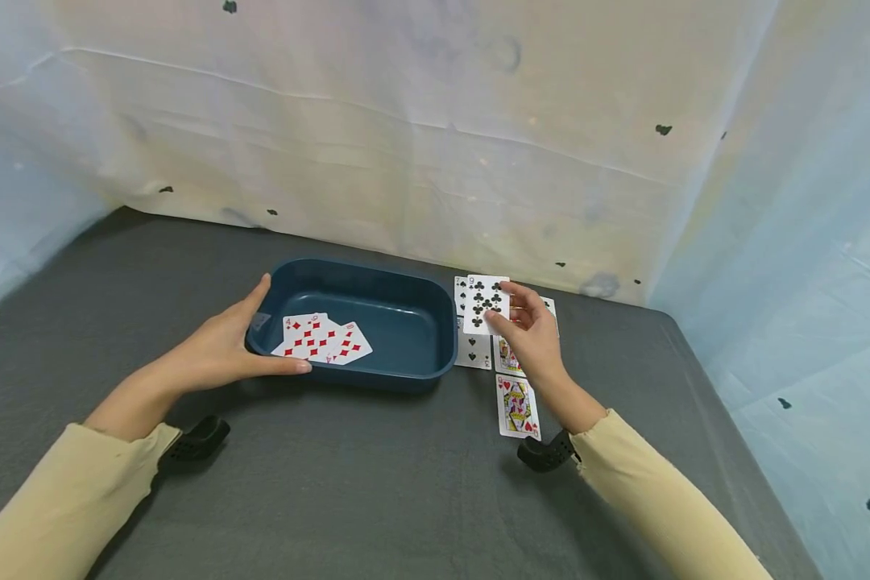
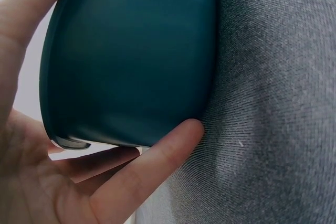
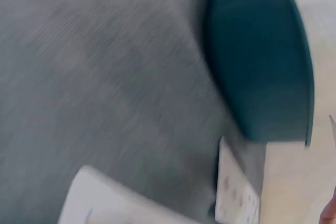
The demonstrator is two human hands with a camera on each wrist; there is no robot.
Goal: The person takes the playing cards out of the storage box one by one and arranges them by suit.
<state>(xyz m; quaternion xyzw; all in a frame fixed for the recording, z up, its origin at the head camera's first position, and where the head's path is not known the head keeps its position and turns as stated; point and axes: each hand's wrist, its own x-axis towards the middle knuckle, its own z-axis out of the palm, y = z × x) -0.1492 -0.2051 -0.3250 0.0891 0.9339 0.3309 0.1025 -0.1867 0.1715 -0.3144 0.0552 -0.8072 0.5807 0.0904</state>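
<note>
My left hand (image 1: 225, 346) grips the left end of a dark teal rectangular tub (image 1: 384, 372), thumb along the near rim and fingers around the end wall. In the left wrist view, fingers lie against the outside of the tub (image 2: 131, 61). Several diamond playing cards (image 1: 319, 338) lie face up inside at the left. My right hand (image 1: 532, 330) pinches a nine of clubs (image 1: 486, 304) between thumb and fingers, over other cards to the right of the tub. The right wrist view shows only a fingertip at its lower right edge.
Under and around the right hand lie a spade card (image 1: 474, 352), a queen of hearts (image 1: 518, 407), another face card (image 1: 506, 357) and a seven (image 1: 460, 294). A grey cloth (image 1: 377, 483) covers the table. Pale curtains (image 1: 406, 161) hang behind and at the sides.
</note>
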